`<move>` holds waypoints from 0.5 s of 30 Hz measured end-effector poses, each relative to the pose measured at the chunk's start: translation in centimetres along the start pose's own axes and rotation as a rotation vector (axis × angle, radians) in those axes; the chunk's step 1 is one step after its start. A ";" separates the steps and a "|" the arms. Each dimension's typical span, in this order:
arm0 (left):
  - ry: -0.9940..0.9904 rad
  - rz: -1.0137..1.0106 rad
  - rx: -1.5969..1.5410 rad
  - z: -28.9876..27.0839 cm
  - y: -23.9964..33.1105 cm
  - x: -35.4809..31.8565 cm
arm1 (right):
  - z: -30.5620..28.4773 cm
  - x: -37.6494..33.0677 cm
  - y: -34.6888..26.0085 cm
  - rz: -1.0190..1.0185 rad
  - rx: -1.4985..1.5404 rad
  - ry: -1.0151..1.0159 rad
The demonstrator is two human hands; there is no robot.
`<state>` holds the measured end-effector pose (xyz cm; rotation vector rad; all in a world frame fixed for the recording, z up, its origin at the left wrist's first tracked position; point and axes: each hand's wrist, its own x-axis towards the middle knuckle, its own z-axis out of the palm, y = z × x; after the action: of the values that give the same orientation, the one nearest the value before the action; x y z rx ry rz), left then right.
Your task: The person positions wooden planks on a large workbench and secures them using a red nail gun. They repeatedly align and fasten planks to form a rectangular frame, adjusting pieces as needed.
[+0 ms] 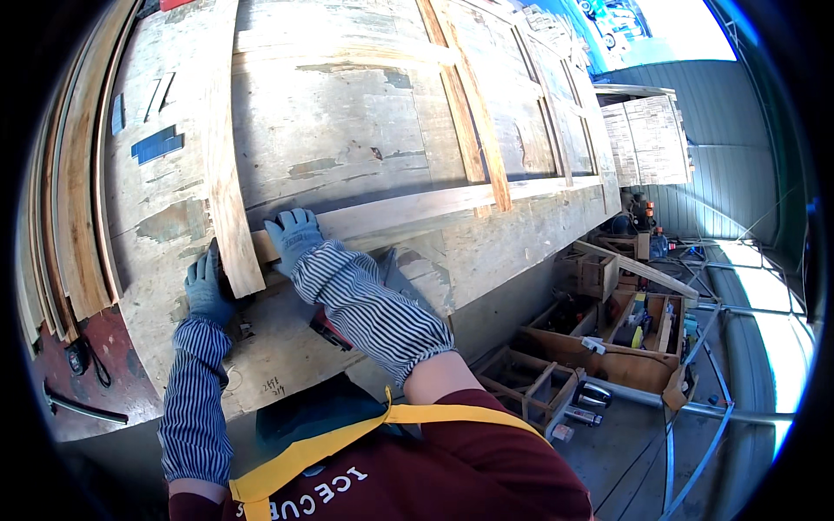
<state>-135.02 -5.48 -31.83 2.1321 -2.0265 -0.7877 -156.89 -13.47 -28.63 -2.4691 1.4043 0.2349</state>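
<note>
My right hand [297, 234], in a blue-grey work glove, has its fingers closed over a long pale wooden board [391, 211] lying crosswise on the bench, near its left end. That end meets a second wooden board [228, 187] that runs away from me. My left hand [207, 291], gloved the same, is against the left side of the second board, close to its near end, one finger stretched along the edge. Its palm side is hidden. A red and black tool [330, 330] shows partly beneath my right forearm. Both arms wear striped sleeve covers.
More slats [460, 95] cross the worn plywood bench top [339, 113]. Long planks [80, 174] are stacked at the left, with a tape measure [78, 356] near their ends. Blue pieces [158, 145] lie on the plywood. Wooden bins [608, 356] of tools stand at the right.
</note>
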 end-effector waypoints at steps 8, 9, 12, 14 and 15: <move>0.098 0.056 -0.091 0.2 -0.3 -0.6 | -0.1 -1.4 -0.3 -0.005 0.022 -0.041; 0.096 0.041 -0.105 -0.1 -0.4 -0.8 | -0.3 -1.2 -0.5 0.004 0.002 -0.063; 0.103 0.104 -0.099 1.3 -1.0 -0.3 | 0.3 -2.1 -0.5 -0.034 -0.051 -0.067; 0.209 0.160 -0.082 -0.7 -1.2 -1.3 | 0.1 -1.6 -1.3 -0.048 0.008 -0.014; 0.245 0.204 -0.126 -0.1 -1.6 -1.1 | -0.7 -1.9 -1.5 -0.035 0.035 -0.025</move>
<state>-133.55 -4.32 -32.07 1.8181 -1.9692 -0.5767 -156.59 -11.40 -27.16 -2.4518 1.3423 0.2305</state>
